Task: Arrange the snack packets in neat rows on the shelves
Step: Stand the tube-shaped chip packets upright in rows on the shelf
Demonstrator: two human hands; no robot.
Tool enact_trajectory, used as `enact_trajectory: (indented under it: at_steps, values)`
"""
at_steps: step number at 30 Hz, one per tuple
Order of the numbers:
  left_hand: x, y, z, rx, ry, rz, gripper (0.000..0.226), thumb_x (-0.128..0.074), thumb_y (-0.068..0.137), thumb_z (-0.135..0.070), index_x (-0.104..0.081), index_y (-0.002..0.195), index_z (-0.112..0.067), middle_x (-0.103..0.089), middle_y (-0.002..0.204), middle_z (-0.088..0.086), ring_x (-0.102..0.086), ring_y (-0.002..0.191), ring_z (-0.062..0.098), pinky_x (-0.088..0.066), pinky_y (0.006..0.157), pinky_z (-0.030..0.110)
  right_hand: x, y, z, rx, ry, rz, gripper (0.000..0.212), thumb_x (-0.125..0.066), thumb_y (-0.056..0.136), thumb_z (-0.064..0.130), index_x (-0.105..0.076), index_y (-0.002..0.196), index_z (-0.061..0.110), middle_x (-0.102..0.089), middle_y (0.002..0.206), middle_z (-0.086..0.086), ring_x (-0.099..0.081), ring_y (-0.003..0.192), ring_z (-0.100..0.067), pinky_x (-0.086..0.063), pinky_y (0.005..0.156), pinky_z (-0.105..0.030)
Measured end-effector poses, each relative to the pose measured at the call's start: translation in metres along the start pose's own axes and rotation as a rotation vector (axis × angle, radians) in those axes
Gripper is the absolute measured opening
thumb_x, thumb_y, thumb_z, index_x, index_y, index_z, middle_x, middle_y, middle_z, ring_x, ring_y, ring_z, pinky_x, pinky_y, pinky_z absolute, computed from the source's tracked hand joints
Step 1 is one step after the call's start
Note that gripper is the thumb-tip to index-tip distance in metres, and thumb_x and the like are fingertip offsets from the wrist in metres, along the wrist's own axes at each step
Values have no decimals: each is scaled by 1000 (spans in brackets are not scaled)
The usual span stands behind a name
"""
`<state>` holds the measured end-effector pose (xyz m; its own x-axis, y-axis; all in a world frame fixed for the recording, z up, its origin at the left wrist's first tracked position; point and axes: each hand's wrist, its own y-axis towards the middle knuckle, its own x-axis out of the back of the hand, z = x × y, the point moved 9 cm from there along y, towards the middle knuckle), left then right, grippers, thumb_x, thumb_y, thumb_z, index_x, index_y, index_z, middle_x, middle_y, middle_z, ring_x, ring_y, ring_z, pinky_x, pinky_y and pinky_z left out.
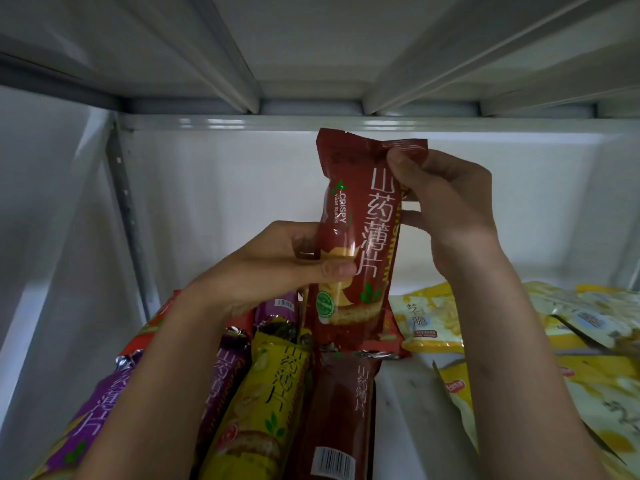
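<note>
A dark red packet of crispy yam slices (360, 216) stands upright in mid-air in front of the white back wall of the shelf. My left hand (273, 268) grips its lower left side, thumb across the front. My right hand (446, 206) pinches its top right corner and holds its right edge. Below, long packets lie side by side on the shelf: a purple one (221, 382), a yellow one (277, 393) and another dark red one (343, 410).
Pale yellow flat packets (429, 320) lie loosely on the right half of the shelf, more at the far right (595, 327). A bare strip of white shelf floor (408, 410) runs between both groups. The shelf above (311, 123) hangs close overhead; a perforated upright (124, 202) stands left.
</note>
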<state>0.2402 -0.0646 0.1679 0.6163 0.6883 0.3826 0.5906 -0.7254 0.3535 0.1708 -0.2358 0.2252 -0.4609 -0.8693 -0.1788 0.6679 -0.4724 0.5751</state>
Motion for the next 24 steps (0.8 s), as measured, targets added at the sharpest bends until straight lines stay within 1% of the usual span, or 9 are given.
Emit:
enact_trajectory:
  at_steps: [2,4,7,10,12,16,19,22,24]
  values:
    - [0,-3,-4,-17,-35,6,43,-80,77,-20,-75,118,-11,-78,116,5,-74,112,23,-59,98,35,0,0,-2,-38,42,11,24,-74,95,27,-68,78,13,-76,77,2,-71,72,-12,-59,63,-26]
    - [5,-3,-4,-4,-68,-55,46,-82,74,-17,-74,119,-9,-78,116,7,-75,110,25,-58,100,41,1,1,-4,-58,47,-22,26,-77,92,33,-68,85,10,-78,84,-2,-73,77,-14,-60,65,-27]
    - [29,1,3,37,43,-351,42,-90,74,-28,-77,113,-18,-79,108,-3,-77,99,17,-59,100,47,14,2,-2,6,-97,-190,41,-87,82,43,-70,104,12,-76,90,1,-72,76,-11,-63,69,-35]
    - [40,0,-1,14,249,-546,51,-93,72,-42,-70,116,-28,-76,103,-13,-75,84,2,-62,87,36,1,4,-8,-14,-262,-110,52,-90,71,56,-68,106,24,-75,91,11,-75,74,-9,-64,80,-48]
    - [30,5,-3,-9,320,-469,59,-93,72,-40,-67,124,-29,-73,106,-16,-72,88,-2,-61,84,26,-15,0,-15,-49,-299,-22,60,-91,66,57,-68,111,26,-74,102,10,-76,85,-12,-64,83,-48]
    - [18,8,-2,-39,106,-282,43,-81,89,-24,-70,130,-31,-74,120,-9,-73,108,9,-59,99,37,-8,3,-7,67,-350,-103,45,-91,74,36,-72,113,25,-75,101,10,-76,87,-13,-64,82,-44]
    - [32,1,-2,-27,23,-295,38,-70,98,-21,-69,134,-34,-75,122,-9,-69,113,3,-50,100,30,2,7,-9,25,-214,-75,27,-87,83,23,-75,107,23,-77,97,3,-78,84,-16,-66,76,-46]
    - [35,-1,13,33,-102,-208,56,-79,91,-32,-61,144,-32,-71,133,-2,-67,125,16,-48,111,44,-9,4,-10,-36,-32,70,18,-73,95,6,-75,112,11,-77,96,-4,-77,84,-13,-66,72,-39]
    - [24,-1,18,51,-193,-85,52,-77,91,-31,-65,140,-20,-73,129,8,-69,122,24,-52,106,43,-17,1,-9,-53,31,154,19,-66,98,4,-74,115,8,-78,97,-4,-76,89,-15,-64,74,-36]
